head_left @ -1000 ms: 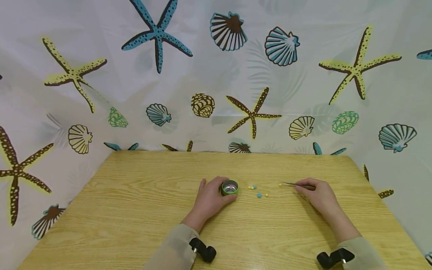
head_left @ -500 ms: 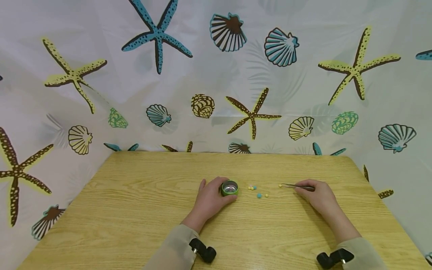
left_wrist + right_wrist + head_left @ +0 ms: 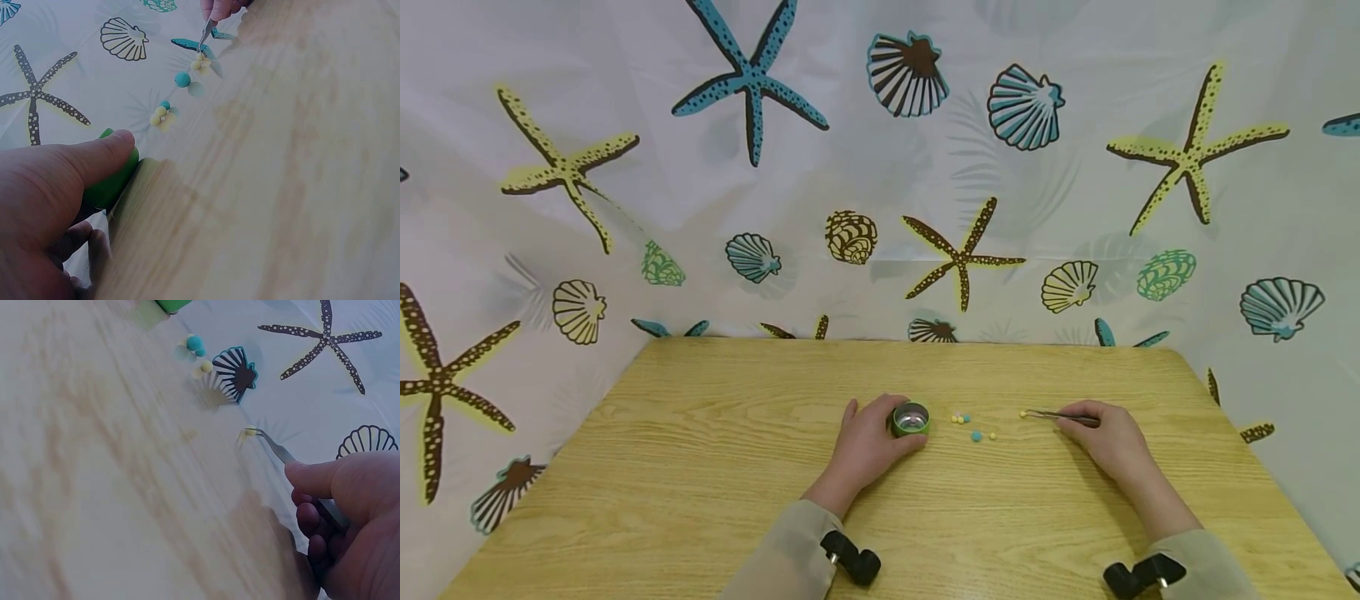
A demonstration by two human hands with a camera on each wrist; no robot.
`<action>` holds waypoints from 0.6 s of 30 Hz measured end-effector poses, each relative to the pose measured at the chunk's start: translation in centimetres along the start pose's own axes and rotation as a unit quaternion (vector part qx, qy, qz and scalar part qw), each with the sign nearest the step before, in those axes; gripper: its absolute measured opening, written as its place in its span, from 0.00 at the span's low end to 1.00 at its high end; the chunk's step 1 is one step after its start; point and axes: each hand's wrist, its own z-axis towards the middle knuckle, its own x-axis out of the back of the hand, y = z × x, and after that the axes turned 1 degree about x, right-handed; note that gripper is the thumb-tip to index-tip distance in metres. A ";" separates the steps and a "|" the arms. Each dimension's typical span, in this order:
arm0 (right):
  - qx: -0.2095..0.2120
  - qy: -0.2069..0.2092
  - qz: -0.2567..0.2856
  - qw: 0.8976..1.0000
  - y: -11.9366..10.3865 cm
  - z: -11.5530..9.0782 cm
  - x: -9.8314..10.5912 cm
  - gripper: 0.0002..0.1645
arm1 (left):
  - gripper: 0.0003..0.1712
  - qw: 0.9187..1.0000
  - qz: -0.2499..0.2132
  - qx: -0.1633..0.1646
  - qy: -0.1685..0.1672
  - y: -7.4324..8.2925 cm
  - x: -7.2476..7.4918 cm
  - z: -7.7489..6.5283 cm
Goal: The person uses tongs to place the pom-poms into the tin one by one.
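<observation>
My left hand point(image 3: 868, 437) grips a small round green tin point(image 3: 912, 419) with a shiny metal inside, fingers behind it and thumb in front. In the left wrist view the thumb lies along the green wall point(image 3: 115, 181). My right hand point(image 3: 1108, 433) pinches metal tweezers point(image 3: 1063, 415), which point left. Their bent tips are right at a small yellow bead point(image 3: 250, 431), low over the table. Between tin and tweezers lie a cluster with yellow beads point(image 3: 960, 421) and a small blue bead point(image 3: 966, 418), then a larger blue bead point(image 3: 976, 436) beside another yellow bead point(image 3: 992, 436).
The wooden table point(image 3: 700, 433) stretches out on all sides of the hands. A white cloth point(image 3: 820, 175) printed with starfish and shells hangs behind it and along both sides. Black wrist mounts point(image 3: 850, 557) sit on both sleeves.
The tweezer tips have come down slightly to the yellow bead, and the gap between them looks narrower. My left hand and the tin stay in place.
</observation>
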 end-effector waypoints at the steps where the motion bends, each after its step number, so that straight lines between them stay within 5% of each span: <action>1: 0.000 0.000 0.000 1.000 0.0 0.0 0.0 0.15 | 0.35 1.000 0.000 0.000 0.000 0.0 0.0 0.0; 18: -0.012 0.006 0.017 1.000 -0.2 0.0 0.1 0.21 | 0.35 1.000 -0.004 0.000 0.002 -0.2 -0.1 0.0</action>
